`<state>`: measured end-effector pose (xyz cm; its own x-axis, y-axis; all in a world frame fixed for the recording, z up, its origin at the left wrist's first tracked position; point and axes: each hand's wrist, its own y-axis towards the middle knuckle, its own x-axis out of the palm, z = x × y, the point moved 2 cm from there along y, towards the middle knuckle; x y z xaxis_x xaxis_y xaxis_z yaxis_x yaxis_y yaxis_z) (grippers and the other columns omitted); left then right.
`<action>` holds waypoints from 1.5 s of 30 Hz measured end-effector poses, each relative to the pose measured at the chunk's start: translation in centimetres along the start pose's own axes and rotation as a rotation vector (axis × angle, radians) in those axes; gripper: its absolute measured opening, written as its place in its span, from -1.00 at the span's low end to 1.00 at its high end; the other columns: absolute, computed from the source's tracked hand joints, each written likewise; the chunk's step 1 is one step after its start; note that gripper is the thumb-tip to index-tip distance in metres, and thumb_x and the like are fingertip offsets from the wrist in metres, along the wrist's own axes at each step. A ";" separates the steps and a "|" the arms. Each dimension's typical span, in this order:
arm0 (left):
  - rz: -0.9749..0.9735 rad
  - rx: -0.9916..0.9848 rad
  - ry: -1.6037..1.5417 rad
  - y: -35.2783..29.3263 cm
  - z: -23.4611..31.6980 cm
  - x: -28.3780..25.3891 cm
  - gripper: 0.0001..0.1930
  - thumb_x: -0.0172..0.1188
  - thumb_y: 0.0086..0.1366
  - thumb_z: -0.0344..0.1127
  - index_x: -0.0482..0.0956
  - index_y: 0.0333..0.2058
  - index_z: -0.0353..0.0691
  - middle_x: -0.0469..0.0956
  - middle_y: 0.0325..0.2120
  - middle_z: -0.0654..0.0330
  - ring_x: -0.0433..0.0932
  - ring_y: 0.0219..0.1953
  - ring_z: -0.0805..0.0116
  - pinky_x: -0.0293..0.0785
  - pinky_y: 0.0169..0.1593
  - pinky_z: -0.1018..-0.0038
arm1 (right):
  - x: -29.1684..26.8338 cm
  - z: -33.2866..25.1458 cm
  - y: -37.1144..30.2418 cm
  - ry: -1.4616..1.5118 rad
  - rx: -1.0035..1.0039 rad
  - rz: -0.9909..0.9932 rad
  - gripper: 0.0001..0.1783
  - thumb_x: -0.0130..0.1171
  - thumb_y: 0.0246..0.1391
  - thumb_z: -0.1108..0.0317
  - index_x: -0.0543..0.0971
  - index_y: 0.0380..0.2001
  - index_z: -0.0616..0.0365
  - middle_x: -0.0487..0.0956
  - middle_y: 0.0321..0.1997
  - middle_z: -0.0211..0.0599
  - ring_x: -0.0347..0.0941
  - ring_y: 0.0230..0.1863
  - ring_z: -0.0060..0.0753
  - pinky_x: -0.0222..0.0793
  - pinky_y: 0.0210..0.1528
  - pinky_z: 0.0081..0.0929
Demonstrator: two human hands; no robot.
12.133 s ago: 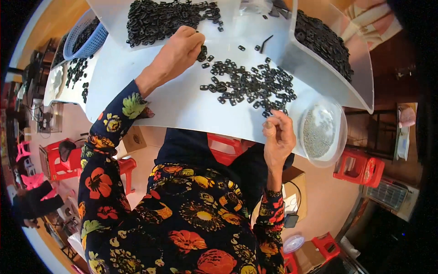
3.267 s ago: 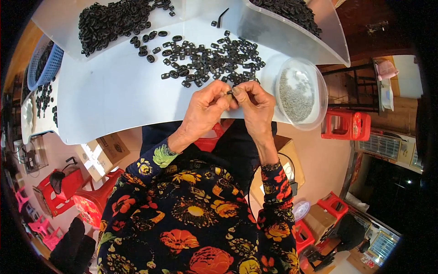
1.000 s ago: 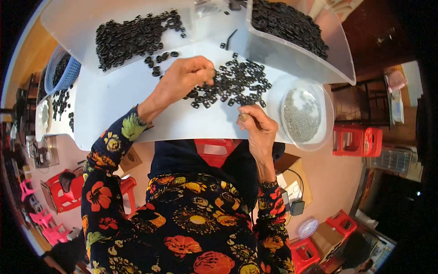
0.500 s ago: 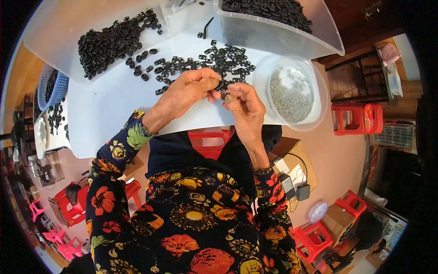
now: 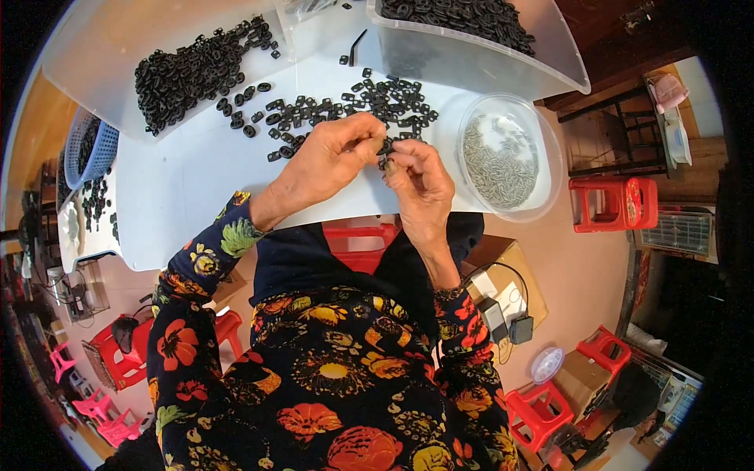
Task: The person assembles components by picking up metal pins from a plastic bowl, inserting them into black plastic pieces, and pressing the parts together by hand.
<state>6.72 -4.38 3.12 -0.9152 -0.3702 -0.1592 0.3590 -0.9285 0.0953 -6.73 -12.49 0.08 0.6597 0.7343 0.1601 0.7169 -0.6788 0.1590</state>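
Above a white table [image 5: 192, 184], the left hand [image 5: 332, 159] and the right hand [image 5: 425, 188] are pinching small, partly hidden black pieces [image 5: 386, 146] close together. Loose black parts [image 5: 383, 102] are lying scattered just beyond, while a clear tub [image 5: 552, 161] is holding small silvery rods [image 5: 496, 174] at the right.

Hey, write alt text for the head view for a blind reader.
A person's left hand and right hand are close together over a white table, black bits between their fingertips, before scattered black parts. Right of them, a clear tub holds silvery pieces; bins behind hold more parts.
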 end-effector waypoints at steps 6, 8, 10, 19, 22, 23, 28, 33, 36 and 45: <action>-0.017 0.000 0.036 0.1 0.4 0.2 -0.94 -0.02 0.25 -0.47 0.39 -0.34 -0.34 0.38 -0.54 0.30 0.32 -0.45 0.60 0.34 -0.35 0.59 | -0.1 0.2 0.0 -0.033 -0.031 0.022 -0.71 0.12 0.07 0.58 0.45 -0.11 0.17 0.53 -0.37 -0.47 0.32 -0.39 -0.79 0.24 -0.37 -0.81; -0.031 0.011 0.056 0.3 0.5 0.0 -0.94 -0.03 0.25 -0.47 0.39 -0.35 -0.34 0.38 -0.54 0.30 0.31 -0.45 0.59 0.33 -0.36 0.59 | 0.0 0.3 -0.1 -0.034 -0.030 0.025 -0.70 0.12 0.06 0.58 0.46 -0.10 0.17 0.53 -0.37 -0.48 0.31 -0.39 -0.80 0.23 -0.37 -0.81; -0.047 0.024 0.074 0.4 0.7 0.1 -0.94 -0.03 0.24 -0.48 0.39 -0.36 -0.34 0.38 -0.55 0.29 0.31 -0.46 0.59 0.33 -0.36 0.58 | 0.1 0.2 -0.1 -0.024 -0.041 0.049 -0.69 0.13 0.06 0.59 0.48 -0.09 0.17 0.48 -0.39 -0.54 0.25 -0.43 -0.83 0.18 -0.41 -0.84; -0.044 0.052 0.162 0.1 0.4 0.7 -0.86 -0.03 0.30 -0.42 0.44 -0.28 -0.38 0.43 -0.52 0.26 0.39 -0.44 0.54 0.37 -0.31 0.58 | -0.2 0.6 -0.2 -0.084 -0.081 0.100 -0.70 0.13 0.05 0.60 0.51 -0.11 0.15 0.39 -0.41 -0.61 0.16 -0.48 -0.85 0.10 -0.46 -0.86; -0.007 0.059 0.106 -0.3 0.8 0.8 -0.79 -0.07 0.34 -0.34 0.45 -0.27 -0.38 0.45 -0.56 0.24 0.41 -0.45 0.52 0.36 -0.32 0.57 | 0.2 0.1 -0.1 -0.032 -0.079 0.119 -0.71 0.12 0.06 0.60 0.51 -0.11 0.15 0.38 -0.41 -0.61 0.15 -0.47 -0.84 0.09 -0.45 -0.86; 0.029 0.000 0.082 -0.4 0.7 0.9 -0.78 -0.09 0.34 -0.32 0.41 -0.32 -0.39 0.42 -0.57 0.21 0.39 -0.48 0.49 0.36 -0.35 0.53 | 0.2 0.0 -0.1 -0.033 -0.078 0.120 -0.71 0.12 0.06 0.60 0.51 -0.11 0.15 0.38 -0.41 -0.61 0.15 -0.47 -0.84 0.09 -0.45 -0.86; 0.063 0.062 0.055 -0.9 -0.6 1.8 -0.76 -0.12 0.35 -0.29 0.37 -0.38 -0.38 0.37 -0.62 0.19 0.36 -0.53 0.44 0.34 -0.40 0.49 | 0.0 0.4 -0.1 -0.026 -0.078 0.097 -0.70 0.13 0.05 0.60 0.52 -0.12 0.15 0.38 -0.40 -0.61 0.14 -0.46 -0.84 0.09 -0.44 -0.85; 0.026 0.037 0.076 -0.7 -0.4 1.8 -0.75 -0.13 0.36 -0.27 0.35 -0.42 -0.34 0.31 -0.66 0.22 0.29 -0.56 0.48 0.30 -0.46 0.49 | -0.3 0.4 -0.2 -0.075 -0.043 0.087 -0.70 0.14 0.04 0.61 0.51 -0.12 0.16 0.38 -0.40 -0.61 0.15 -0.45 -0.83 0.11 -0.43 -0.84; 0.031 0.015 0.050 -0.8 -1.5 1.5 -0.74 -0.14 0.37 -0.27 0.33 -0.43 -0.34 0.28 -0.66 0.21 0.26 -0.57 0.48 0.28 -0.47 0.49 | 0.3 -0.5 0.2 -0.039 -0.039 0.033 -0.68 0.16 0.02 0.62 0.50 -0.11 0.20 0.39 -0.40 -0.58 0.22 -0.43 -0.78 0.22 -0.39 -0.79; 0.046 0.020 0.005 -0.7 -1.7 1.8 -0.72 -0.14 0.38 -0.24 0.32 -0.43 -0.34 0.25 -0.66 0.18 0.23 -0.59 0.44 0.26 -0.49 0.46 | -0.5 0.2 1.1 -0.180 -0.117 -0.108 -0.60 0.29 -0.15 0.64 0.49 -0.16 0.24 0.45 -0.39 -0.45 0.32 -0.41 -0.68 0.36 -0.34 -0.68</action>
<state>5.09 -4.49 1.10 -0.8969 -0.4124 -0.1596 0.3967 -0.9098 0.1218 -6.28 -13.60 -0.01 0.6173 0.7858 -0.0387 0.7617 -0.5847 0.2792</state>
